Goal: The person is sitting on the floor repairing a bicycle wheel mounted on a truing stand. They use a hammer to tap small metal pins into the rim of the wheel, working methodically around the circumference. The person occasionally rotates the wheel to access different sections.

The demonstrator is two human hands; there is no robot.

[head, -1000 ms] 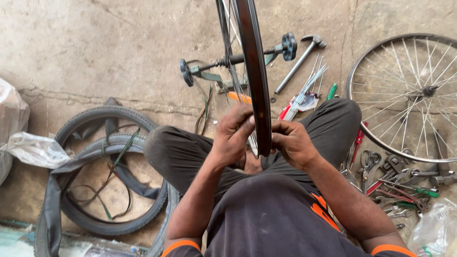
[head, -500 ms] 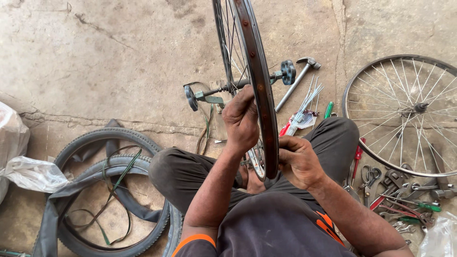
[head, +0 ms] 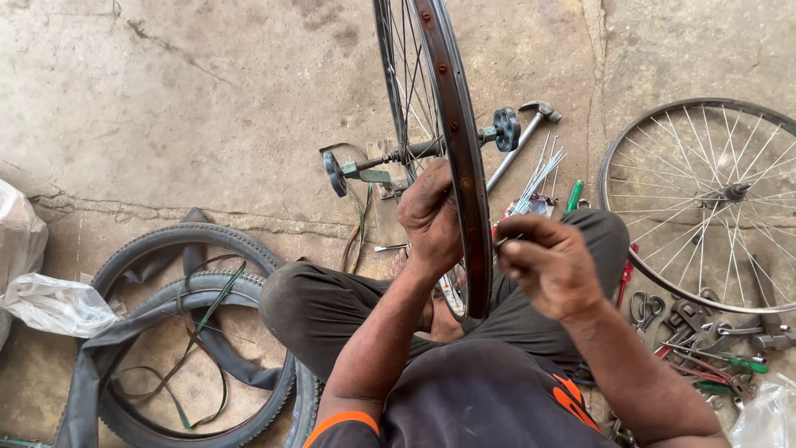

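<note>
A spoked bicycle wheel (head: 464, 166) stands upright on edge between my knees, its dark rim facing me and its axle (head: 414, 151) sticking out to both sides. My left hand (head: 431, 217) grips the rim on its left side, fingers wrapped over the edge. Just right of the rim, my right hand (head: 551, 265) is closed, pinching a small thin metal piece (head: 507, 241) at its fingertips; what it is cannot be made out. I sit cross-legged on the concrete floor in dark trousers.
A second spoked wheel (head: 705, 199) lies flat at the right. Loose spokes (head: 539, 178), a hammer (head: 531, 124), a green-handled screwdriver (head: 574, 196) and scattered hand tools (head: 705, 332) lie near it. Black tyres and inner tubes (head: 182, 323) lie at left, beside plastic bags (head: 50, 303).
My right hand has come off the rim and drawn back to the right, closed on a small piece. My left hand has slid higher up the rim. The view has tilted down.
</note>
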